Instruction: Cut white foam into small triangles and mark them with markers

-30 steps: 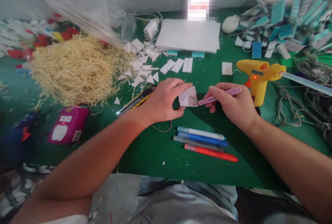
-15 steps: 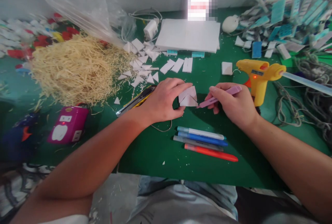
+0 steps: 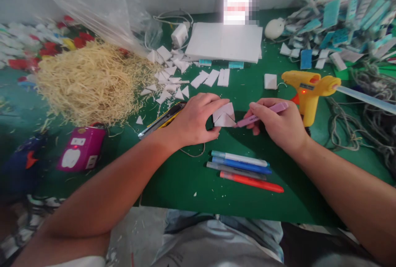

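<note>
My left hand [image 3: 194, 119] pinches a small white foam piece [image 3: 225, 115] with a triangular top, holding it on the green table [image 3: 185, 176]. My right hand [image 3: 278, 125] grips a pink marker [image 3: 262, 114] like a pen, its tip touching the foam piece's right edge. Several markers [image 3: 244, 170], light blue, blue, grey and red, lie side by side just in front of my hands.
A yellow glue gun [image 3: 306, 90] stands right of my right hand, its light on. A utility knife [image 3: 161, 120] lies by my left wrist. Straw pile [image 3: 89, 81], white foam scraps [image 3: 173, 77], foam board [image 3: 225, 42], purple power strip [image 3: 82, 148] and tangled cords [image 3: 355, 131] surround the spot.
The pink marker's tip has shifted slightly along the foam piece's right edge. Both hands otherwise stay in place.
</note>
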The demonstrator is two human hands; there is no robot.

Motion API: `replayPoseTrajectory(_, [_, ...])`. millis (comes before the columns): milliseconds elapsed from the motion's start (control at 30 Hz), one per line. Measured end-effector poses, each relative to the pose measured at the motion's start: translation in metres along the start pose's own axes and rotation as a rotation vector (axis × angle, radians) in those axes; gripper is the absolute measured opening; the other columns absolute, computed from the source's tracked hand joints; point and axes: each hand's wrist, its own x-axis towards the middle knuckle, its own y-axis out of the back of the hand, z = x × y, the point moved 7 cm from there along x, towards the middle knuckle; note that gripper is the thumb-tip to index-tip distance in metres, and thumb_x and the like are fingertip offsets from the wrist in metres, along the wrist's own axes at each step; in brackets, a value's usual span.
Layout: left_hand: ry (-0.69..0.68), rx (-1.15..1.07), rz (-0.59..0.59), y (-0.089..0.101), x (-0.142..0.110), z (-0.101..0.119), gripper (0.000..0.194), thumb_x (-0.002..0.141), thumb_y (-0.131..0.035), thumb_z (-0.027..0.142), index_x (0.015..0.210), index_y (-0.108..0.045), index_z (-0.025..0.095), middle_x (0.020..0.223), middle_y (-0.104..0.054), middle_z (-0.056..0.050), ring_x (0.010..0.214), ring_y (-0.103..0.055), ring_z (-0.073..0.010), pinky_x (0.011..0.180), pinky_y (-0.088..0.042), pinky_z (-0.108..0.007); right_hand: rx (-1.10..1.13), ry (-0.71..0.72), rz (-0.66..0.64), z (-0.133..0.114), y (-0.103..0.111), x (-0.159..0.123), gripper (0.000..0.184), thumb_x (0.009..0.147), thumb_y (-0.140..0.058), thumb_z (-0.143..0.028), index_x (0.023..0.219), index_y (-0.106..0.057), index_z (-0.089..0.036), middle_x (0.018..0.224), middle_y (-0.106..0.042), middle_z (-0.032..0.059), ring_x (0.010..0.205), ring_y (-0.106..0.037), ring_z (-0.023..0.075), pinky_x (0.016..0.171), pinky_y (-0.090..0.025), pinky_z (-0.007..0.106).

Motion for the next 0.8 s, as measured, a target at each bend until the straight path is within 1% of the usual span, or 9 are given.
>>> replayPoseTrajectory(67, [0.003,0.003,-0.005,-0.0007,-0.0001,-0.0003,0.06,0.091,-0.064,0.022,0.149,-0.054,0.015,0.14,-0.063,-0.017,0.129,-0.061,-0.0351,0.112,-0.051,-0.055,0.007,-0.008,-0.001,0.001,0.0003,0.0,0.031,0.089,-0.073,-0.032,0.06,-0.071,-0.024,0.052,-0.067,0.0,0.04,-0.054,0.0124,0.041,-0.043,0.026])
replayPoseTrajectory(167, [0.011,0.004,-0.009,-0.0011,-0.0001,-0.0006,0.059,0.091,-0.062,0.023,0.149,-0.054,0.016,0.14,-0.063,-0.016,0.131,-0.061,-0.0327,0.113,-0.05,-0.051,0.019,0.028,0.029,-0.0004,0.0029,0.0003,0.027,0.091,-0.073,-0.032,0.066,-0.074,-0.024,0.056,-0.069,0.0006,0.048,-0.063,0.0142,0.05,-0.05,0.026])
replayPoseTrajectory(200, [0.015,0.005,-0.011,-0.0012,-0.0002,-0.0008,0.058,0.091,-0.062,0.023,0.149,-0.054,0.016,0.141,-0.062,-0.015,0.131,-0.06,-0.0324,0.114,-0.05,-0.051,0.013,0.029,0.02,-0.0002,0.0025,0.0005,0.027,0.091,-0.074,-0.033,0.066,-0.074,-0.024,0.056,-0.068,0.0005,0.048,-0.062,0.0142,0.049,-0.05,0.027])
replayPoseTrajectory(300, [0.01,0.003,-0.004,-0.0007,-0.0004,-0.0003,0.057,0.092,-0.063,0.023,0.148,-0.055,0.017,0.14,-0.063,-0.015,0.131,-0.061,-0.0325,0.113,-0.051,-0.05,0.004,0.008,-0.014,0.0019,0.0,0.0009,0.033,0.09,-0.076,-0.039,0.061,-0.071,-0.024,0.053,-0.067,0.0002,0.04,-0.055,0.0128,0.042,-0.045,0.027])
replayPoseTrajectory(433, [-0.019,-0.003,0.021,0.0001,-0.0004,0.0012,0.058,0.091,-0.063,0.021,0.147,-0.055,0.012,0.139,-0.063,-0.017,0.129,-0.062,-0.033,0.112,-0.051,-0.049,0.012,0.032,0.038,-0.0006,0.0024,0.0006,0.026,0.089,-0.075,-0.035,0.065,-0.073,-0.024,0.055,-0.069,0.0007,0.048,-0.062,0.0147,0.047,-0.05,0.026])
replayPoseTrajectory(567, [-0.01,0.005,0.017,-0.0009,-0.0001,-0.0003,0.058,0.09,-0.064,0.022,0.147,-0.055,0.015,0.139,-0.063,-0.016,0.129,-0.062,-0.0332,0.112,-0.051,-0.05,0.007,0.006,0.019,0.0002,0.0011,0.0005,0.031,0.088,-0.074,-0.035,0.06,-0.07,-0.024,0.053,-0.067,0.0005,0.039,-0.054,0.0127,0.04,-0.043,0.027])
replayPoseTrajectory(667, [-0.013,0.004,0.015,-0.0008,-0.0003,-0.0005,0.057,0.091,-0.063,0.022,0.147,-0.054,0.014,0.139,-0.063,-0.017,0.129,-0.062,-0.0332,0.112,-0.051,-0.051,0.01,0.017,0.031,-0.0003,0.0024,0.0005,0.028,0.088,-0.074,-0.034,0.062,-0.071,-0.024,0.053,-0.067,0.0002,0.043,-0.058,0.0138,0.044,-0.046,0.027])
replayPoseTrajectory(800, [-0.008,0.0,0.011,-0.0007,-0.0008,-0.0005,0.058,0.091,-0.064,0.022,0.148,-0.054,0.015,0.14,-0.063,-0.017,0.13,-0.061,-0.0337,0.112,-0.051,-0.051,0.016,-0.014,0.026,0.0028,0.0015,0.0007,0.031,0.089,-0.071,-0.029,0.058,-0.069,-0.024,0.054,-0.069,0.0013,0.039,-0.053,0.0126,0.039,-0.042,0.027])
